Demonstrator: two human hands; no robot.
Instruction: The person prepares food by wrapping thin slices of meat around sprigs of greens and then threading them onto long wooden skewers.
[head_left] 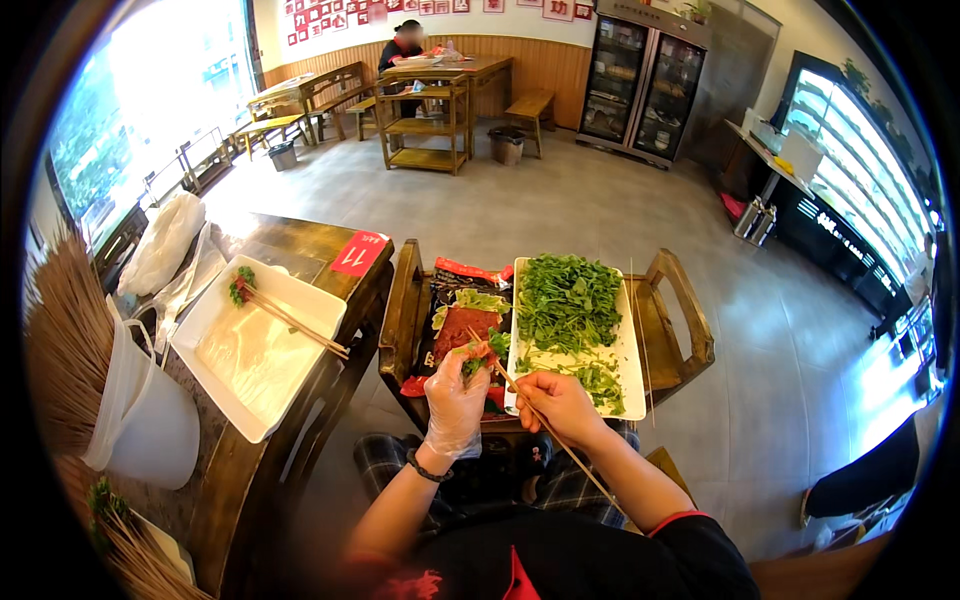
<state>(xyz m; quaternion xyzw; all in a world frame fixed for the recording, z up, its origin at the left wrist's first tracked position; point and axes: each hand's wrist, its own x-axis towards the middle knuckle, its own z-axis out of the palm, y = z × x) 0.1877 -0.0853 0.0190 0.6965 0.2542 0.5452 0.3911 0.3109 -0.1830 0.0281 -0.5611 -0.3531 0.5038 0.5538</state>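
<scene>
My left hand (455, 410), in a clear plastic glove, pinches a small piece of red meat with green leaf at the tip of a bamboo skewer (580, 465). My bare right hand (565, 405) is closed around that skewer, whose back end slants down toward my right forearm. Just beyond my left hand, a slab of raw red meat (467, 330) lies on a dark, printed surface with pale green leaves beside it. To its right, a white tray (631, 375) holds a heap of leafy greens (568, 300). The fingers of my left hand partly cover the meat piece.
On the wooden table (345, 290) at left, a white tray (260, 425) holds a few filled skewers (300, 325). Near it stand a white bucket (155, 430), many bare skewers (70, 340) and plastic bags (165, 240). The wooden stand's handles (690, 310) rise beside the trays. Someone sits far off.
</scene>
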